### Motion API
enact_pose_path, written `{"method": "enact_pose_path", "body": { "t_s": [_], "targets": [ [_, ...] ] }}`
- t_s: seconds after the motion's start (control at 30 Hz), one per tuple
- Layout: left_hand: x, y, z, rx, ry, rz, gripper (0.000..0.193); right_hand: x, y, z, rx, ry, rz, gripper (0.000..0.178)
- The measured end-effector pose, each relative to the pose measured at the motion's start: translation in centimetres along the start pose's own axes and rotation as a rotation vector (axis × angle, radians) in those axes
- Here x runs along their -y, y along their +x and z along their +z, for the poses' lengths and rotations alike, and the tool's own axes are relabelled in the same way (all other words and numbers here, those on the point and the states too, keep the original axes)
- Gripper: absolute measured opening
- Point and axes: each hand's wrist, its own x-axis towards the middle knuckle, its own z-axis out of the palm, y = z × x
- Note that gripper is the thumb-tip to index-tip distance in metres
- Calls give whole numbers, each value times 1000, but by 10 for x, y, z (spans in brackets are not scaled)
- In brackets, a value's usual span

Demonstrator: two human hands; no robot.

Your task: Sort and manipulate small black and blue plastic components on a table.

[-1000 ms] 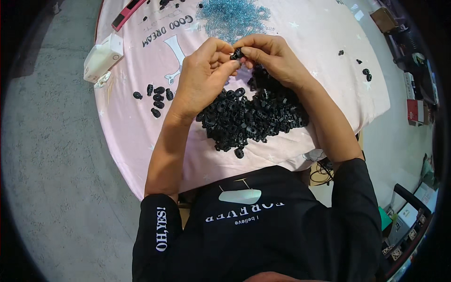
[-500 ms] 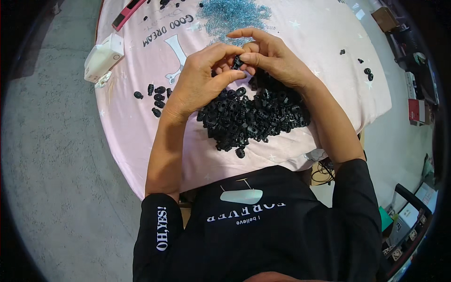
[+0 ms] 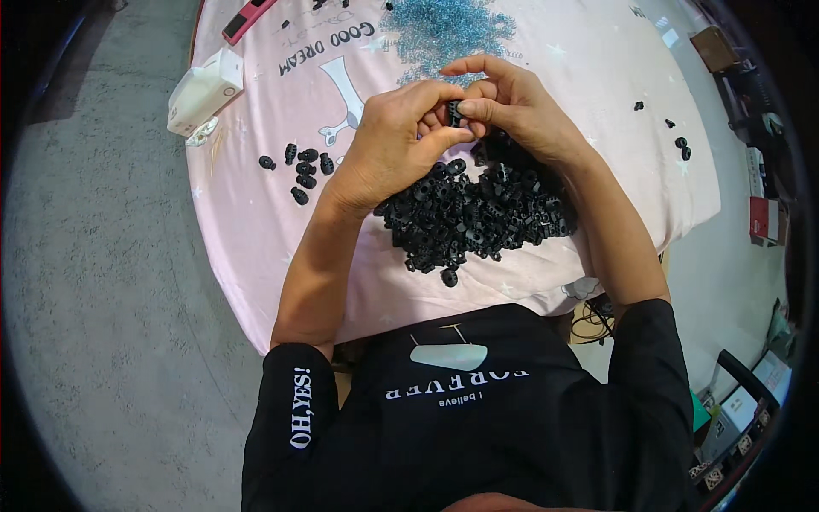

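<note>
Black plastic — grips a small ribbed part with left hand and right hand over the table, probably for steadiness. Has a pile of black parts close by, seemingly for easy reach — oval pieces apart at left, likely against mixing.

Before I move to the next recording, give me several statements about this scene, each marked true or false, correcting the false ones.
1. The right hand has its thumb on a small black plastic piece. True.
2. The left hand lies flat on the cloth. False: it is raised, its fingers curled close to that piece.
3. The pile of black plastic parts lies beyond the blue heap, farther from the person. False: the pile is nearer.
4. The white box stands left of the loose group of black parts. True.
5. The cloth is dark green. False: it is pale pink.
</note>
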Motion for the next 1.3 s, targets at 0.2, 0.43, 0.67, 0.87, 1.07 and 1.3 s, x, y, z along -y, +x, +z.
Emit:
{"method": "enact_pose_path", "body": {
  "t_s": [0.2, 0.43, 0.67, 0.87, 1.07, 1.3],
  "targets": [
    [20, -5, -29, -110, 107, -190, 23, 1, 3, -2, -70, -72, -23, 39],
    [40, -19, -100, 139, 467, -518, 26, -7, 4, -17, -167, -287, -64, 23],
    [40, -23, -103, 84, 520, -375, 23, -14, 4, -13, -178, -387, -76, 19],
    [1, -9, -15, 319, 257, -157, 15, -14, 5, -14, -224, -421, -21, 19],
    [-6, -11, 8, 353, 563, -63, 14, -15, 5, -18, -259, -502, -65, 18],
    [1, -9, 13, 205, 517, -1, 8, -17, 6, -20, -295, -533, -70, 18]
  ]
}}
